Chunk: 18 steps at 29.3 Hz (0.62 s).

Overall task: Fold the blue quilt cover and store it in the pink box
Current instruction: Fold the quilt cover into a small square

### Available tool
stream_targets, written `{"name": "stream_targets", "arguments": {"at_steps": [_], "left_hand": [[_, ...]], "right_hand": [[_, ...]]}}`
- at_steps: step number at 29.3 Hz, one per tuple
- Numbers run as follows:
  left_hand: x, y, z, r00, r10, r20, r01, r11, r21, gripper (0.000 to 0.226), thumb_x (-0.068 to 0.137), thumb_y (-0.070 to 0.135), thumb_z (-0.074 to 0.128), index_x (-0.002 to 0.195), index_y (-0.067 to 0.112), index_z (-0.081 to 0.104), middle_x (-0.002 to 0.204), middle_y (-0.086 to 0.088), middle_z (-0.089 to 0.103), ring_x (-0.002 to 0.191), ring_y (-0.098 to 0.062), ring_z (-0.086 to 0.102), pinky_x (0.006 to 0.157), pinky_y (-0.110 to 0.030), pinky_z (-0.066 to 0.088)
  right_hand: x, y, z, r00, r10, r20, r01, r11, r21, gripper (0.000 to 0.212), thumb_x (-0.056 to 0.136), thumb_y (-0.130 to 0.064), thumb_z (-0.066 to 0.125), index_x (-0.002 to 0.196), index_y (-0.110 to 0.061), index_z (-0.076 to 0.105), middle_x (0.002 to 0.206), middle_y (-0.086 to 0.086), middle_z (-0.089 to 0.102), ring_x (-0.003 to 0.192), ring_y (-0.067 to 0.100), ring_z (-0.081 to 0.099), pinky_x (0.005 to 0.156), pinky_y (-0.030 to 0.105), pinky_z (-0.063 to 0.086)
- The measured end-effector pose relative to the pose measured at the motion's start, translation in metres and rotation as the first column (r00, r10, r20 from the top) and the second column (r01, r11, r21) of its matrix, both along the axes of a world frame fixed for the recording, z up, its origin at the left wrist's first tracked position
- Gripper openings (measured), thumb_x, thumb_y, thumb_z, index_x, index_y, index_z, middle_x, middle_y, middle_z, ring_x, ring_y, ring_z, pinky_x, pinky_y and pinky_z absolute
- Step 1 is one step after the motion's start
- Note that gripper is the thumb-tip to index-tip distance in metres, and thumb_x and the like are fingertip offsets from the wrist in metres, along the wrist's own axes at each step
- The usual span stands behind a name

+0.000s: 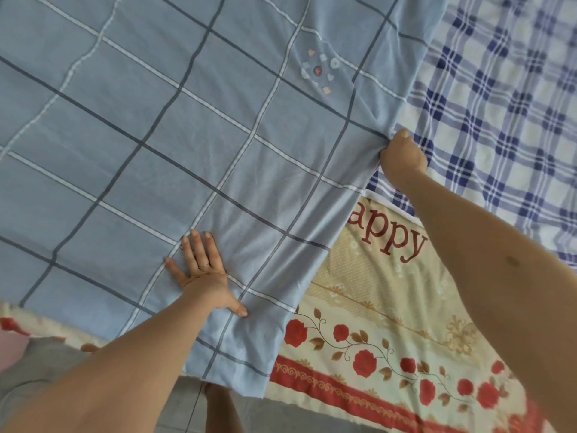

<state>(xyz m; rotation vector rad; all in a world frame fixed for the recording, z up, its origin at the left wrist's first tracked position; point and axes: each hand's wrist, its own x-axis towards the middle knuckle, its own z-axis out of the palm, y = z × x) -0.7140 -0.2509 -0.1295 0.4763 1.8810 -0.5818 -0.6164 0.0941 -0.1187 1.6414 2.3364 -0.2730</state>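
Note:
The blue quilt cover (pixel 193 126), checked with white and dark lines, lies spread over the bed and fills most of the view. My left hand (pixel 203 273) lies flat on it near its lower edge, fingers straight and spread, pressing the cloth down. My right hand (pixel 402 157) grips the cover's right edge with curled fingers, and the cloth bunches there. A pale pink shape (pixel 9 351) shows at the lower left edge; whether it is the pink box I cannot tell.
A blue-and-white checked sheet (pixel 505 114) covers the bed to the right. A cream cloth with red roses and red lettering (pixel 390 332) lies along the bed's near side. Grey floor tiles (pixel 187 410) show at the bottom.

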Motion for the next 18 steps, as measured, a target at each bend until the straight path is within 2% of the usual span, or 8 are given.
{"name": "stream_targets", "arguments": {"at_steps": [2,4,6,8,10,14,16,18], "left_hand": [[0.001,0.000,-0.001,1.000,0.005,0.001,-0.005,1.000,-0.002,0.171,0.038,0.078,0.075,0.108,-0.003,-0.058,0.112,-0.027,-0.065,0.112,-0.044,-0.054,0.100,-0.070,-0.014],[0.001,0.000,-0.001,1.000,0.002,0.005,-0.002,1.000,0.003,0.171,0.038,0.078,0.075,0.108,-0.003,-0.058,0.112,-0.027,-0.065,0.112,-0.044,-0.055,0.100,-0.070,-0.014],[0.001,0.000,0.001,1.000,0.019,0.006,-0.019,1.000,0.002,0.171,0.037,0.078,0.075,0.107,-0.003,-0.059,0.112,-0.027,-0.065,0.111,-0.043,-0.055,0.100,-0.070,-0.013],[0.002,-0.001,0.002,1.000,0.014,0.002,-0.014,1.000,0.004,0.171,0.037,0.078,0.075,0.107,-0.003,-0.058,0.111,-0.027,-0.065,0.112,-0.043,-0.054,0.101,-0.070,-0.013],[0.002,0.000,0.003,1.000,0.015,0.006,-0.015,1.000,0.014,0.171,0.037,0.078,0.076,0.107,-0.002,-0.059,0.111,-0.026,-0.065,0.113,-0.043,-0.054,0.101,-0.069,-0.013],[0.000,0.002,0.001,1.000,0.017,0.007,-0.017,0.999,0.032,0.172,0.037,0.076,0.078,0.109,-0.001,-0.059,0.112,-0.025,-0.066,0.115,-0.042,-0.053,0.101,-0.069,-0.014],[0.000,0.000,0.001,1.000,0.019,0.015,-0.020,0.999,0.036,0.172,0.037,0.076,0.078,0.108,0.000,-0.059,0.111,-0.025,-0.066,0.115,-0.042,-0.054,0.101,-0.069,-0.014],[-0.001,0.003,0.000,1.000,0.016,0.005,-0.016,0.999,0.041,0.172,0.036,0.077,0.077,0.108,0.000,-0.059,0.109,-0.025,-0.067,0.116,-0.041,-0.053,0.101,-0.069,-0.014]], "right_hand": [[0.001,-0.005,0.005,0.990,-0.095,-0.099,0.087,0.993,-0.082,0.041,0.096,-0.003,0.030,0.137,0.002,0.029,0.118,0.020,0.057,0.106,0.037,0.056,0.074,0.038,0.038],[0.002,-0.012,0.003,0.913,-0.296,-0.282,0.245,0.948,-0.201,0.035,0.095,-0.006,0.033,0.130,-0.001,0.033,0.110,0.014,0.055,0.095,0.030,0.055,0.071,0.036,0.040],[0.000,-0.028,0.000,0.647,-0.614,-0.453,0.465,0.788,-0.404,0.029,0.095,-0.021,0.044,0.119,-0.006,0.039,0.102,0.005,0.053,0.091,0.025,0.054,0.069,0.037,0.047],[0.000,-0.054,0.001,0.354,-0.823,-0.443,0.545,0.567,-0.617,0.041,0.091,-0.044,0.052,0.113,-0.010,0.042,0.096,0.002,0.054,0.089,0.020,0.057,0.072,0.033,0.052],[0.002,-0.085,-0.001,0.390,-0.844,-0.367,0.506,0.530,-0.680,0.052,0.085,-0.051,0.060,0.115,-0.011,0.048,0.102,0.003,0.059,0.090,0.019,0.059,0.081,0.035,0.053],[0.016,-0.121,-0.013,0.503,-0.816,-0.286,0.437,0.526,-0.730,0.030,0.080,-0.020,0.074,0.102,-0.012,0.056,0.101,0.007,0.065,0.091,0.026,0.064,0.084,0.038,0.055],[0.037,-0.126,-0.019,0.391,-0.857,-0.337,0.497,0.504,-0.706,0.017,0.083,-0.011,0.069,0.098,-0.011,0.061,0.089,0.004,0.065,0.082,0.024,0.063,0.072,0.032,0.054],[0.057,-0.129,-0.017,0.124,-0.883,-0.452,0.605,0.428,-0.671,0.016,0.087,-0.001,0.059,0.097,-0.013,0.060,0.083,0.003,0.063,0.071,0.019,0.060,0.056,0.023,0.050]]}}
